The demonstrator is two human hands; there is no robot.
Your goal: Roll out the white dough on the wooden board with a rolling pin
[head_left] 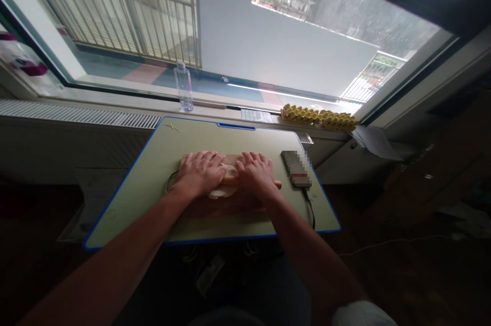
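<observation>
A wooden rolling pin (pixel 231 179) lies crosswise over a piece of pale dough (pixel 222 192). Both rest on a brown wooden board (pixel 226 207) in the middle of a small table. My left hand (pixel 201 171) covers the pin's left part, palm down, fingers curving forward over it. On its right part sits my right hand (pixel 255 170) in the same way, and the pin's end pokes out beyond it. Between the hands, part of the pin and the dough show; the rest is hidden beneath them.
The pale green table (pixel 153 178) has a blue rim. On its right lies a dark phone-like device (pixel 296 168), partly blurred out, with a black cable (pixel 310 208). A clear bottle (pixel 184 88) and yellow egg trays (pixel 318 117) line the windowsill behind.
</observation>
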